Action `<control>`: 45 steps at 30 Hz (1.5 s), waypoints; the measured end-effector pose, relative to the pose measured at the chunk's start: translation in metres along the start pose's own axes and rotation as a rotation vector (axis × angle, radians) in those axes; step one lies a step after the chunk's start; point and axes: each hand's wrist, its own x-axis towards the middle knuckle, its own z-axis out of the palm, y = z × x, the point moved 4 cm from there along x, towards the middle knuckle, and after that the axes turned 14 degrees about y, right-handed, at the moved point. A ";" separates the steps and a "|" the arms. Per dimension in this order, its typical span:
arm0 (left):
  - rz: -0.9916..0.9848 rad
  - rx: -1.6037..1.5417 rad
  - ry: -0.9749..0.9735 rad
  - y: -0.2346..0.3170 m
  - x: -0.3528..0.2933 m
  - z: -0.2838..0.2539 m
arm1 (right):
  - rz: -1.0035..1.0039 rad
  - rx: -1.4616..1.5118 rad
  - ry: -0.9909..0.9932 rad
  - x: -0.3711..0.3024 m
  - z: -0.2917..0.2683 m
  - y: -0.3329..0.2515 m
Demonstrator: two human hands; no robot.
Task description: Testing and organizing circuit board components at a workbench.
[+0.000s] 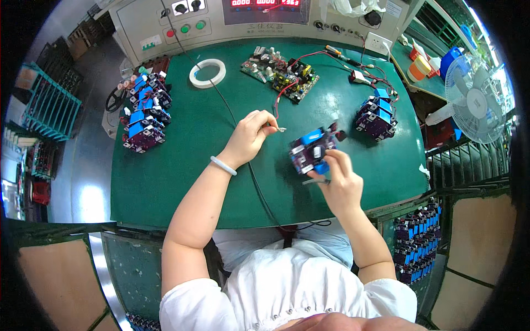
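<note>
My left hand pinches a small white connector, joined to a red wire. To its right my right hand grips a dark circuit board with blue blocks on it, tilted above the green tabletop and slightly blurred. A gap separates the connector from the board. Farther back, the red wire runs to a populated circuit board with yellow parts, lying flat. A thin black cable passes under my left forearm and hand, down to the near table edge.
Stacked blue-and-dark circuit boards stand at the table's left and right. A white ring lies at the back left. Behind the green table rises a grey instrument panel. A white fan stands at right.
</note>
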 end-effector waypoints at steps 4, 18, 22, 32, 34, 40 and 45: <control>0.011 0.000 0.003 -0.003 0.000 0.001 | -0.038 0.043 -0.152 -0.015 0.013 -0.012; 0.131 0.025 -0.040 0.015 0.002 0.012 | 0.508 0.406 -0.353 0.060 0.013 0.050; 0.153 0.033 -0.029 0.018 0.003 0.014 | 0.473 0.399 -0.452 0.072 0.037 0.052; 0.193 0.048 0.031 0.018 0.004 0.026 | 0.589 0.575 -0.554 0.062 0.067 0.066; 0.218 0.046 0.031 0.019 0.005 0.028 | 0.610 0.715 -0.519 0.061 0.067 0.068; 0.227 0.084 0.060 0.017 0.006 0.029 | 0.578 0.612 -0.601 0.066 0.063 0.060; 0.253 0.053 0.085 0.021 0.006 0.029 | 0.511 0.678 -0.543 0.060 0.068 0.059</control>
